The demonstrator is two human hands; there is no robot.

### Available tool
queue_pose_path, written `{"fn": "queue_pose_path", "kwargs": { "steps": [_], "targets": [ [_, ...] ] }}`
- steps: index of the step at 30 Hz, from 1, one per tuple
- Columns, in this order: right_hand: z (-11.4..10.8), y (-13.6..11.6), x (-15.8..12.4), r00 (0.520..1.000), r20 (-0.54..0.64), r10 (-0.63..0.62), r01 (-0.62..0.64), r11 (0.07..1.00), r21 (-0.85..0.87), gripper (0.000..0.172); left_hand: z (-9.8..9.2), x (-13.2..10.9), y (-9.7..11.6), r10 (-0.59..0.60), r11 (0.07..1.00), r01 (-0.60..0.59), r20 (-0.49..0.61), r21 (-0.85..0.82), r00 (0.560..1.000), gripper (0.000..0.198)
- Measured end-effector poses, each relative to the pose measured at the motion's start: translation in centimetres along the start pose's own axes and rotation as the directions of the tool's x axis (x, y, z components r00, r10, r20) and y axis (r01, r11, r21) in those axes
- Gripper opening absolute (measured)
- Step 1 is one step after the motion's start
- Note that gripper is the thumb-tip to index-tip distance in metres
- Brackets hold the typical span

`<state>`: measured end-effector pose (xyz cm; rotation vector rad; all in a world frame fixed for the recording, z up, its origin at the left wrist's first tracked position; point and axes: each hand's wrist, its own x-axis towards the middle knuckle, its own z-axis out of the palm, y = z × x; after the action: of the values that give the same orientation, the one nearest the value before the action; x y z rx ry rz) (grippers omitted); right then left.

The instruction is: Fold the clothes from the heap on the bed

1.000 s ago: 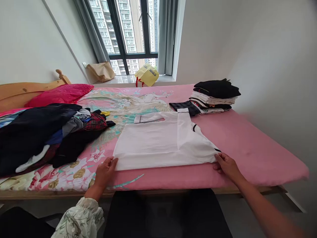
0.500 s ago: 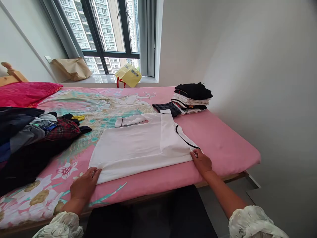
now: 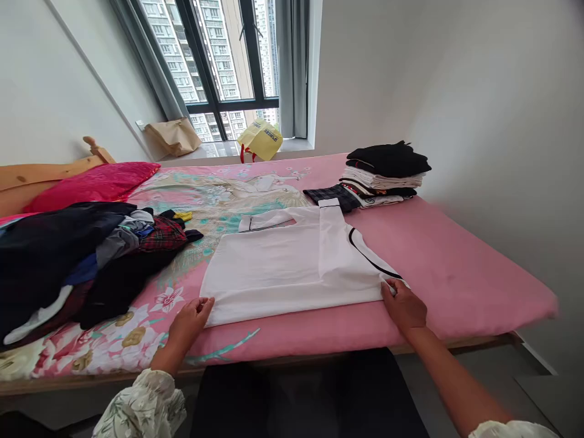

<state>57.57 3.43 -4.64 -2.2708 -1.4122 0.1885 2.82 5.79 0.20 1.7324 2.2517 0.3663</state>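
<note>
A white shirt (image 3: 269, 261) with black trim lies partly folded near the front edge of the bed. My left hand (image 3: 188, 325) pinches its near left corner between thumb and fingers. At the near right, beside the black-striped collar or sleeve edge, my right hand (image 3: 405, 310) is closed on the shirt's fabric. One sleeve with a thin dark line lies across the top of the shirt, and its cuff reaches toward a dark checked garment (image 3: 319, 193).
A stack of folded clothes (image 3: 383, 176) stands at the back right of the pink bed sheet (image 3: 460, 274). Loose clothes (image 3: 91, 255) are heaped at the left, in front of a red pillow (image 3: 100, 185). A yellow bag (image 3: 261, 140) and a brown paper bag (image 3: 176, 137) sit by the window.
The view has turned left, so everything appears farther right and more of the clothes heap shows. Both hands stay at the same corners of the shirt, which looks nearly unchanged.
</note>
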Motion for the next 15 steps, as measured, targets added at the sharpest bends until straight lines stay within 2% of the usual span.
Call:
{"fn": "queue_pose_path", "kwargs": {
  "steps": [3, 5, 8, 12, 14, 15],
  "targets": [
    [-0.4, 0.0, 0.3, 0.999, 0.031, -0.011, 0.012, 1.000, -0.019, 0.031, -0.5, 0.9, 0.4, -0.063, 0.998, 0.061, 0.082, 0.032, 0.995, 0.043],
    [-0.7, -0.1, 0.6, 0.999, 0.050, -0.002, 0.003, 1.000, -0.008, 0.032, -0.5, 1.3, 0.5, -0.035, 0.999, 0.033, 0.098, 0.014, 0.995, 0.042],
    [-0.9, -0.3, 0.8, 0.999, 0.046, 0.023, -0.025, 0.999, 0.031, 0.033, 0.0, 1.3, 0.6, 0.001, 1.000, 0.000, 0.029, -0.010, 1.000, 0.043],
    [-0.7, -0.6, 1.0, 0.997, 0.032, 0.072, -0.074, 0.996, 0.054, 0.029, 1.1, 0.7, 0.8, -0.023, 0.991, 0.021, 0.011, 0.135, 1.000, 0.047],
    [-0.8, -0.6, 0.9, 0.997, -0.012, 0.075, -0.072, 0.990, 0.125, 0.026, 1.3, 0.5, 0.8, -0.027, 0.991, 0.031, -0.030, 0.131, 0.999, 0.048],
    [-0.9, -0.6, 0.7, 0.995, -0.062, 0.073, -0.061, 0.982, 0.178, 0.026, 1.3, 0.4, 0.8, -0.016, 0.994, 0.025, -0.083, 0.108, 0.996, 0.049]
  ]
}}
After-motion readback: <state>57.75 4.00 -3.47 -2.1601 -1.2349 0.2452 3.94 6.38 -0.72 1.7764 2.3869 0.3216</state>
